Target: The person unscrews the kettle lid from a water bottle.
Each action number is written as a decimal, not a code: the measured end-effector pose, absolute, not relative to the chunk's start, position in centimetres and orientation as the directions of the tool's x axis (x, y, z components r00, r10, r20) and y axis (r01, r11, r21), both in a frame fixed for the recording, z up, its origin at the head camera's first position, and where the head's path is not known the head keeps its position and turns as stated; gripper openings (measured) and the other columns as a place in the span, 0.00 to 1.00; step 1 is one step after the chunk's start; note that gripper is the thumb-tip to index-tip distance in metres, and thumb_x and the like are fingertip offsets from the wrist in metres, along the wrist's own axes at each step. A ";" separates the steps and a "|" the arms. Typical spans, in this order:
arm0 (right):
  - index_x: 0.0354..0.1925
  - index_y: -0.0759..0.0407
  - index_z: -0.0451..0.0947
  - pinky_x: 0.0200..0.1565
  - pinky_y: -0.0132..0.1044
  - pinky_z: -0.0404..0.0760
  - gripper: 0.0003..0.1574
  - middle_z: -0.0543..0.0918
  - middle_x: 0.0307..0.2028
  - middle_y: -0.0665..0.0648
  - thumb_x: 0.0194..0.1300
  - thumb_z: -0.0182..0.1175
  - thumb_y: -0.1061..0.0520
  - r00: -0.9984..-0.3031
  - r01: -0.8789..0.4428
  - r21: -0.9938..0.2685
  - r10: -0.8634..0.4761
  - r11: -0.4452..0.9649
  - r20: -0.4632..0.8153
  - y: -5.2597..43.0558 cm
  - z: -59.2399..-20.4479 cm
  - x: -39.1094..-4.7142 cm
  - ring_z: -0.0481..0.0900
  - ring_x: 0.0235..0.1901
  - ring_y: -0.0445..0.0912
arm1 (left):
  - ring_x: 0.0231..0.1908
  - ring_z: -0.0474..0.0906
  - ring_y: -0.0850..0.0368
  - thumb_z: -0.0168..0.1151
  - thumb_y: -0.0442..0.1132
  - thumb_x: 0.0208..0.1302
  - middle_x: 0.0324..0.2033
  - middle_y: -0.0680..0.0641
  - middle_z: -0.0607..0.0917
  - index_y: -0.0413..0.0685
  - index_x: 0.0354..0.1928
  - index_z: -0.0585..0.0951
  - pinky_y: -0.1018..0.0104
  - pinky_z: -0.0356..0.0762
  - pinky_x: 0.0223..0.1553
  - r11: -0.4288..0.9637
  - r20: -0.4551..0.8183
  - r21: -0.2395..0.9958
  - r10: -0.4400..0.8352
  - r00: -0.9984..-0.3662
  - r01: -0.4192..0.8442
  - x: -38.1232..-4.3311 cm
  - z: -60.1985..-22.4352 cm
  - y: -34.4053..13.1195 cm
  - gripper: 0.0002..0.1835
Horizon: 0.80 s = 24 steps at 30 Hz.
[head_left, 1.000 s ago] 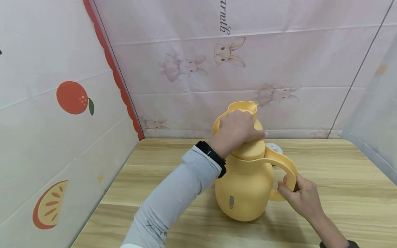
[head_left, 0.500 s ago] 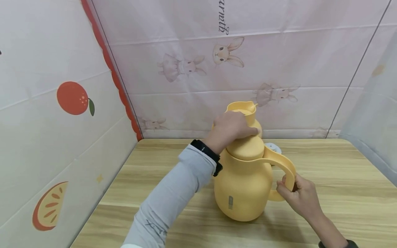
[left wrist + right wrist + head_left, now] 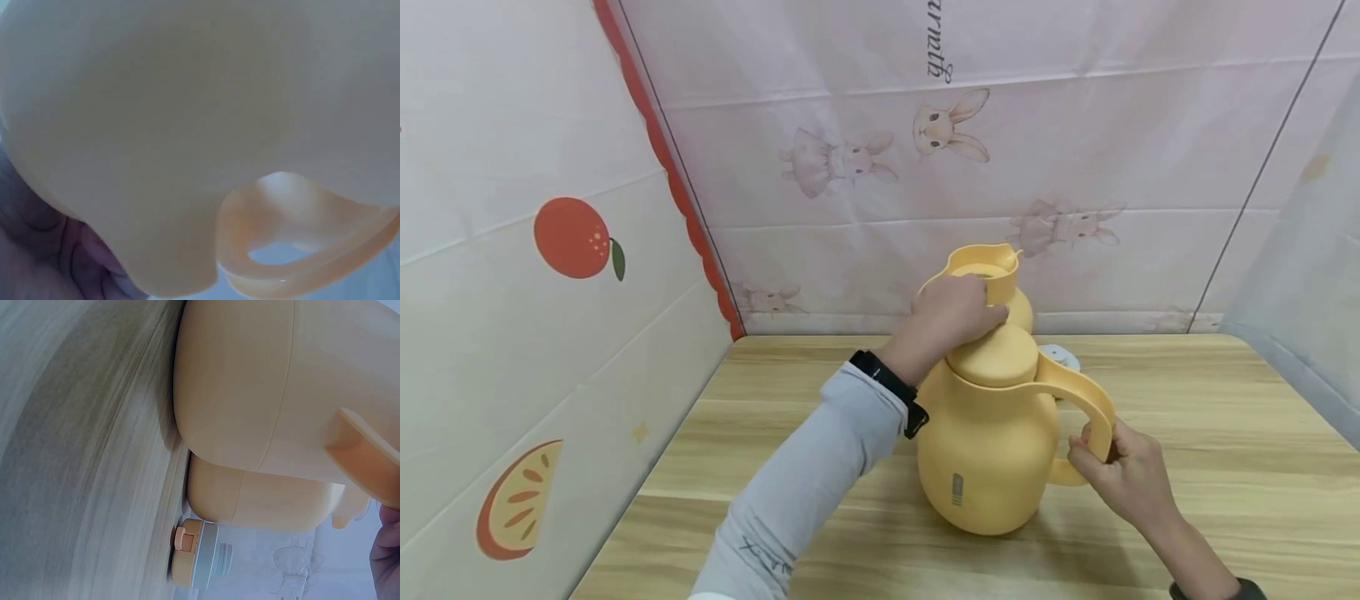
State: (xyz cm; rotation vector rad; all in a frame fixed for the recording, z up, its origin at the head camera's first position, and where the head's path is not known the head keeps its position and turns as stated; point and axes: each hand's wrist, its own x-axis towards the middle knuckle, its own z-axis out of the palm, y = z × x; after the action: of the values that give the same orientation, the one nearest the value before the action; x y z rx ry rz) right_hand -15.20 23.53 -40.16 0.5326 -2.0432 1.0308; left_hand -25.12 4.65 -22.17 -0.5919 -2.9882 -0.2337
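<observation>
A yellow lidded jug point(image 3: 988, 450) stands upright on the wooden table, its domed lid point(image 3: 994, 358) seated on top. My right hand point(image 3: 1131, 471) grips the jug's loop handle point(image 3: 1101, 400), thumb on the near side. Behind it stands a second yellow jug point(image 3: 262, 500), its spouted rim point(image 3: 1003, 287) showing beyond the lid. Over the first jug's lid, my left hand point(image 3: 949, 310) reaches to the second jug's neck, thumb pointing right. Its fingertips are hidden, so I cannot tell what they hold. In the left wrist view, curled fingers point(image 3: 94, 250) lie beside a yellow surface.
A small round container point(image 3: 197, 553) with a yellow base, grey band and orange latch stands right of the rear jug. Printed sheets point(image 3: 850, 108) cover the back and side walls, close behind the table's far edge point(image 3: 1157, 337).
My left hand has slid left and slightly down, uncovering more of the front jug's lid and the rear jug's rim. Both jugs and my right hand stay in place.
</observation>
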 end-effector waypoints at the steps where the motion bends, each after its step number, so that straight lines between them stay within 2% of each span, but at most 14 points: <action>1: 0.21 0.54 0.69 0.08 0.24 0.65 0.17 0.74 0.15 0.48 0.39 0.59 0.75 -0.615 -0.648 -0.488 -0.024 0.585 0.788 23.5 -40.1 -15.2 0.66 0.10 0.33 | 0.30 0.71 0.60 0.50 0.56 0.60 0.28 0.54 0.77 0.56 0.29 0.74 0.66 0.67 0.26 0.904 0.125 0.151 0.384 -0.915 0.400 -25.2 -22.3 4.5 0.14; 7: 0.21 0.54 0.68 0.08 0.24 0.65 0.17 0.74 0.14 0.47 0.40 0.59 0.75 -0.621 -0.639 -0.490 -0.022 0.593 0.783 23.5 -40.0 -15.3 0.66 0.10 0.34 | 0.32 0.70 0.59 0.51 0.46 0.60 0.30 0.55 0.79 0.56 0.35 0.77 0.69 0.67 0.31 0.833 0.193 0.240 0.463 -0.865 0.499 -25.9 -22.9 3.6 0.07; 11: 0.21 0.54 0.68 0.08 0.24 0.65 0.17 0.74 0.14 0.47 0.39 0.58 0.74 -0.617 -0.640 -0.483 -0.023 0.598 0.787 23.6 -40.1 -15.3 0.66 0.10 0.34 | 0.30 0.71 0.58 0.50 0.43 0.62 0.26 0.53 0.79 0.51 0.31 0.79 0.69 0.67 0.31 0.764 0.290 0.276 0.512 -0.809 0.583 -26.1 -23.5 2.9 0.09; 18: 0.21 0.54 0.68 0.08 0.24 0.65 0.17 0.74 0.14 0.47 0.39 0.58 0.74 -0.616 -0.636 -0.479 -0.025 0.605 0.787 23.6 -40.1 -15.4 0.66 0.10 0.34 | 0.25 0.69 0.59 0.48 0.41 0.64 0.22 0.51 0.77 0.48 0.30 0.80 0.68 0.66 0.27 0.675 0.433 0.279 0.546 -0.717 0.683 -25.9 -24.7 1.1 0.12; 21: 0.21 0.54 0.68 0.08 0.24 0.65 0.17 0.73 0.14 0.47 0.40 0.58 0.74 -0.615 -0.639 -0.479 -0.027 0.602 0.788 23.6 -40.1 -15.4 0.65 0.10 0.34 | 0.21 0.67 0.59 0.48 0.40 0.64 0.18 0.50 0.73 0.47 0.26 0.77 0.68 0.63 0.23 0.633 0.489 0.302 0.539 -0.686 0.713 -25.7 -25.3 0.2 0.12; 24: 0.21 0.54 0.68 0.08 0.24 0.65 0.17 0.73 0.14 0.47 0.40 0.58 0.74 -0.618 -0.637 -0.482 -0.026 0.602 0.786 23.6 -40.0 -15.3 0.65 0.10 0.34 | 0.18 0.64 0.59 0.49 0.38 0.64 0.15 0.50 0.68 0.46 0.23 0.75 0.68 0.60 0.21 0.577 0.585 0.282 0.530 -0.614 0.766 -25.6 -26.2 -0.6 0.12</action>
State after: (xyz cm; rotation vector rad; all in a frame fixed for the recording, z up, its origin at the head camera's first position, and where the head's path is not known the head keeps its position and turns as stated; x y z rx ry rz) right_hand -15.35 23.59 -40.03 0.5233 -2.0567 1.0092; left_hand -25.58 -0.58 -26.20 -1.0409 -2.3699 -0.7252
